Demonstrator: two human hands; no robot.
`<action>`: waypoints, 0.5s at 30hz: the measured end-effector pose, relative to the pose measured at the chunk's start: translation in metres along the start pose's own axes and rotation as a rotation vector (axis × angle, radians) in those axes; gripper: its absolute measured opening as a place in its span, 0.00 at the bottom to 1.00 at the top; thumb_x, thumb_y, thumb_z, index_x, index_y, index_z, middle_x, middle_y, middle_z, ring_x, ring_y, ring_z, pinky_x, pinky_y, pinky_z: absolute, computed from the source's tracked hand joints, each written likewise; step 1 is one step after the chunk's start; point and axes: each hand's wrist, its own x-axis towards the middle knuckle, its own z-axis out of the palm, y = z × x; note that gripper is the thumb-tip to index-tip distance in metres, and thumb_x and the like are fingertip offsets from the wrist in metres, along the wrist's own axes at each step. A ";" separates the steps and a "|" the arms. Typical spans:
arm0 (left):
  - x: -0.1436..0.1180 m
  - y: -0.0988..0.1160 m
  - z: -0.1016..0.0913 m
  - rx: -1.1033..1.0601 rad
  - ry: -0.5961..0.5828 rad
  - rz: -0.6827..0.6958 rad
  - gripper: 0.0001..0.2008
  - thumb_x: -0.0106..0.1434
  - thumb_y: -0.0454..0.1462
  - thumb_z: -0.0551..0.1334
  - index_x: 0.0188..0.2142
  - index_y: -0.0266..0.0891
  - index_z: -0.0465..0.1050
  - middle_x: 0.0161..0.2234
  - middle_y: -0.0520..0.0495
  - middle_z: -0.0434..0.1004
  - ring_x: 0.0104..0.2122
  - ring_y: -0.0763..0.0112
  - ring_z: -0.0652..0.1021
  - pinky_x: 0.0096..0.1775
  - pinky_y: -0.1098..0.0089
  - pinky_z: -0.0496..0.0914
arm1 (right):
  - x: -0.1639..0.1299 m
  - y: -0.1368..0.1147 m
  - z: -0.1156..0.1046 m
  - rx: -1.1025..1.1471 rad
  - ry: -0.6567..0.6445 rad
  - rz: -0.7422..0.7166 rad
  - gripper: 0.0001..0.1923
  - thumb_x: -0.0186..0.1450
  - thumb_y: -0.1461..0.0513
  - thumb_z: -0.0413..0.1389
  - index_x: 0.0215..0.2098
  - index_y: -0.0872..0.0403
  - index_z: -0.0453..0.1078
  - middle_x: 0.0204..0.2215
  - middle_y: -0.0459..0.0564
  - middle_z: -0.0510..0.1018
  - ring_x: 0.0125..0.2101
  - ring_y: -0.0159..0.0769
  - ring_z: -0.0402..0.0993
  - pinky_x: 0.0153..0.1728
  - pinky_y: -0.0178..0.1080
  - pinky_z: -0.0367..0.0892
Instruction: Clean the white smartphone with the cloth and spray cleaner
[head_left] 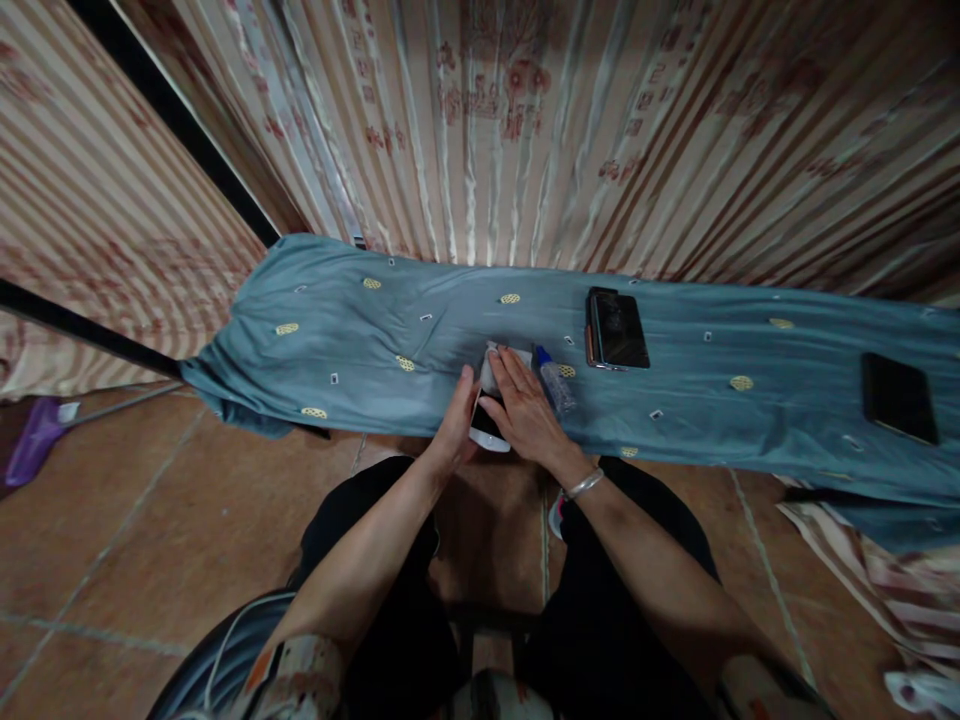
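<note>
Your right hand (525,405) lies flat, fingers together, pressing a white cloth (501,362) onto the white-edged phone (487,432) at the near edge of the blue-draped surface (360,340). Your left hand (454,425) cups the phone's left side. A small spray bottle (555,380) sits at two o'clock, just beside; a dark phone (616,328) lies beyond, another (898,398) far at three o'clock.

Left hand (455,428): steadies white phone (489,432) at bench (337,340) near edge.
Right hand (525,410): presses white cloth (501,362) on it.
</note>
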 end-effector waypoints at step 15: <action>-0.002 0.012 0.002 -0.006 0.037 0.007 0.31 0.75 0.51 0.45 0.61 0.33 0.73 0.48 0.37 0.84 0.53 0.53 0.81 0.59 0.57 0.69 | -0.007 -0.001 0.008 0.009 0.022 0.039 0.36 0.74 0.52 0.48 0.75 0.58 0.46 0.73 0.63 0.53 0.73 0.50 0.46 0.70 0.59 0.51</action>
